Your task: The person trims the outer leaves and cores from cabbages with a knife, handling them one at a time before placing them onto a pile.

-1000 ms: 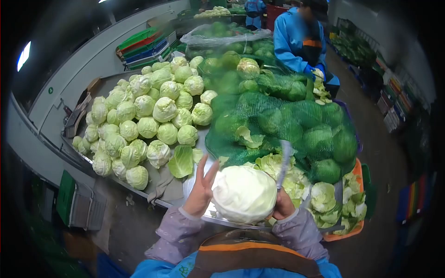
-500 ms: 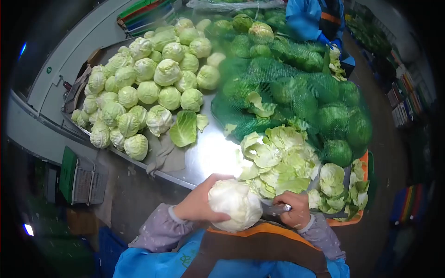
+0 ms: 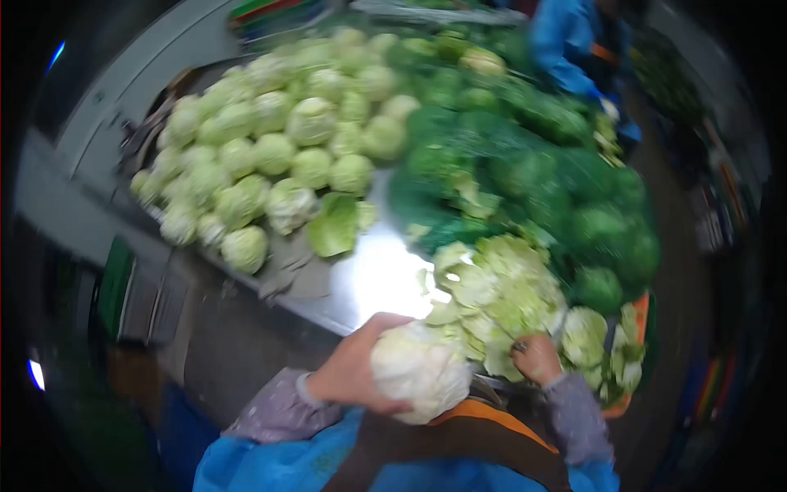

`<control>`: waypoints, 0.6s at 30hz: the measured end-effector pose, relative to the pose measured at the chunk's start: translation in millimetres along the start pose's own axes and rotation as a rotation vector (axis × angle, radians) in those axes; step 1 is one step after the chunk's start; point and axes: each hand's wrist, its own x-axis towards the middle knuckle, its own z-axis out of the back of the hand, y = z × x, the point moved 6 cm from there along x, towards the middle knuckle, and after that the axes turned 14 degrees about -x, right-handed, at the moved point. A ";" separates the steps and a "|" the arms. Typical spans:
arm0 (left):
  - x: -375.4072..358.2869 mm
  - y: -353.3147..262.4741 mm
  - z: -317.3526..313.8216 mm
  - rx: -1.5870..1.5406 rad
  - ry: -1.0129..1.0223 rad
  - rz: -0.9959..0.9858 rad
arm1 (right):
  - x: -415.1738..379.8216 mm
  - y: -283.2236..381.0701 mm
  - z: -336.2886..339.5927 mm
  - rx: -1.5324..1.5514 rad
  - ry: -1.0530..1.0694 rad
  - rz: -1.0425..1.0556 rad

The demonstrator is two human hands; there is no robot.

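My left hand point(image 3: 354, 366) is wrapped round the left side of a pale, peeled cabbage point(image 3: 420, 373) in front of my apron. To its right, my right hand point(image 3: 537, 358) is closed round the handle of a knife point(image 3: 502, 330), whose thin blade points up and left over the loose leaves. The blade is blurred. Those light green leaves point(image 3: 512, 283) lie heaped on the metal table point(image 3: 369, 283), just beyond my right hand. The knife and the held cabbage are apart.
Many trimmed cabbages point(image 3: 275, 153) are piled at the left. Green net bags point(image 3: 533, 180) full of cabbages cover the right. An orange-rimmed crate point(image 3: 642, 316) with leaves stands at the right edge. A grey cloth point(image 3: 297, 266) lies near the front edge. A co-worker point(image 3: 566, 41) stands at the far right.
My right hand has moved right and slightly up, away from the cabbage, and the knife now points over the leaves. The whole view has shifted slightly and blurred.
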 end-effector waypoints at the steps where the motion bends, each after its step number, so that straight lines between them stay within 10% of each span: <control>1: -3.2 12.7 6.6 -0.078 -0.036 0.032 | -3.4 6.6 7.2 0.134 -0.105 0.040; 8: 8.2 27.0 16.4 -0.201 -0.023 0.027 | 14.4 94.4 46.1 0.261 -0.257 0.284; 18: 24.0 16.0 264.8 0.210 -1.028 0.044 | 3.8 19.8 -39.8 0.460 -0.026 -0.032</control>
